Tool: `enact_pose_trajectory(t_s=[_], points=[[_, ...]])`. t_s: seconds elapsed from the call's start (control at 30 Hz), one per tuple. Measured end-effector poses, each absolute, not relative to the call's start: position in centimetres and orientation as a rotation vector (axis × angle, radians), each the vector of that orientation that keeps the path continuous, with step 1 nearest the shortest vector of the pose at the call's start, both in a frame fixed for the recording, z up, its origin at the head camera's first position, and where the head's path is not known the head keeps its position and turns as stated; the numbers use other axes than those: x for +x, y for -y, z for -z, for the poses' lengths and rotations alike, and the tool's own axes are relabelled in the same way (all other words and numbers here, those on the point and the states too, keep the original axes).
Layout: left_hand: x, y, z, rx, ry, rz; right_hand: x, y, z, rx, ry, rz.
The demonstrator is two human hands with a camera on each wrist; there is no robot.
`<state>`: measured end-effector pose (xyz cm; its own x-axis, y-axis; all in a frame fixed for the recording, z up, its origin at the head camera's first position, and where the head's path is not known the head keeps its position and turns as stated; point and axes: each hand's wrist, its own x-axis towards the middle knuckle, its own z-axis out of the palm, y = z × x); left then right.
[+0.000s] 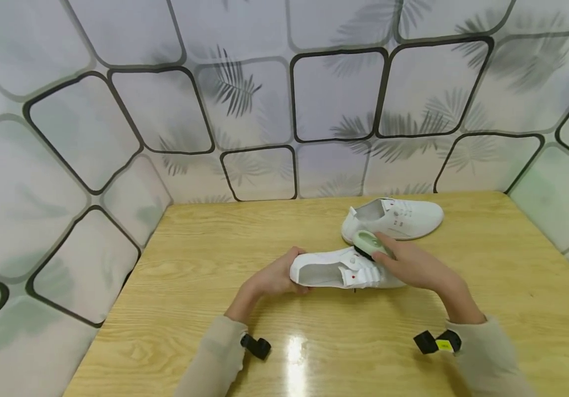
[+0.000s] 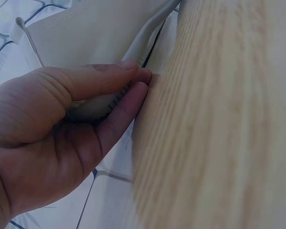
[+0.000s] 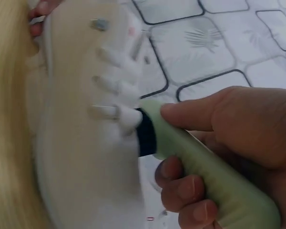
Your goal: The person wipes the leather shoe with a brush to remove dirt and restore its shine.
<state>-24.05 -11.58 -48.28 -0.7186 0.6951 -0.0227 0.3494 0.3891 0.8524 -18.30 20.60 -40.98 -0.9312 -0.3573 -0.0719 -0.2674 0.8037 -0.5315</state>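
Note:
A white lace-up shoe point(image 1: 364, 278) lies in the middle of the table, heel to the left and toe to the right. My left hand point(image 1: 279, 273) grips its heel; in the left wrist view the thumb lies along the side and the fingers point(image 2: 121, 114) curl under the sole. In my right hand point(image 1: 408, 262) is a pale green brush point(image 1: 371, 241), its handle wrapped by the fingers. Its dark bristles point(image 3: 146, 133) meet the shoe's upper beside the laces in the right wrist view. The right hand covers part of the toe in the head view.
A second white shoe point(image 1: 418, 218) stands just behind, toe to the right, close to the brush. The wooden table point(image 1: 205, 253) runs back to a patterned wall covering point(image 1: 334, 94), which also encloses the left and right sides.

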Motion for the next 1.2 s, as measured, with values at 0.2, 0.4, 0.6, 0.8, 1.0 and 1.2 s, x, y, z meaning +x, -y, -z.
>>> enact_pose_trajectory(t_s=[0.2, 0.4, 0.6, 0.8, 1.0, 1.2], points=[[-24.0, 11.7, 48.6, 0.885, -2.256, -1.278, -18.2, -21.5, 40.7, -0.417, -2.813, 0.756], [-23.9, 12.2, 48.6, 0.843, -2.263, -1.291, -18.8, -20.5, 41.6, -0.409, -2.848, 0.756], [-23.9, 12.1, 48.8, 0.863, -2.259, -1.291, -18.2, -20.9, 40.9, -0.462, -2.751, 0.835], [-24.0, 11.9, 48.6, 0.856, -2.255, -1.317, -18.6, -21.6, 40.7, -0.35, -2.867, 0.66], [-23.8, 12.2, 48.6, 0.832, -2.251, -1.331, -18.7, -19.7, 41.2, -0.466, -2.812, 0.826], [-24.0, 11.8, 48.6, 0.863, -2.217, -1.332, -17.9, -22.0, 40.1, -0.408, -2.791, 0.769]])
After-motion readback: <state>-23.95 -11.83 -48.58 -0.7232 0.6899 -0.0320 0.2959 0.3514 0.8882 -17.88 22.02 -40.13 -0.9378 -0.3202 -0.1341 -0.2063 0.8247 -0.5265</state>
